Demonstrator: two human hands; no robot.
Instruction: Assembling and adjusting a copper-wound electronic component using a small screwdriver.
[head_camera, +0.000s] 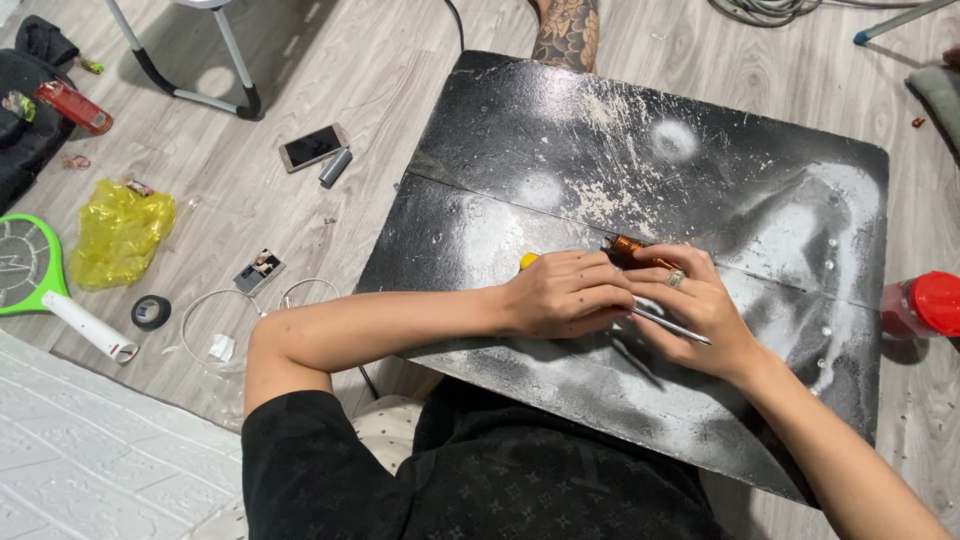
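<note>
Copper-coloured coil piece (628, 250) sits just above centre of the frame on the black worktop (780, 200), pinched at the tips of the right hand (690, 305), whose fingers (668, 262) curl over it from the right. It's a short amber-brown cylinder, long axis running roughly left-right, tilted a touch down to the right. Left hand (565, 295) lies right up against it from the left, fingers closed down over something with a yellow end (528, 261) poking out at the knuckles, probably a tool handle, can't say for sure. A thin metal rod (672, 327) runs out from under both hands toward lower right. So both hands are basically touching, right one has the coil, left one is just below-left of it. Off the worktop: red-capped bottle (925, 305) at right edge, phone (312, 147) and green racket-shaped swatter (30, 265) on the floor at left.
</note>
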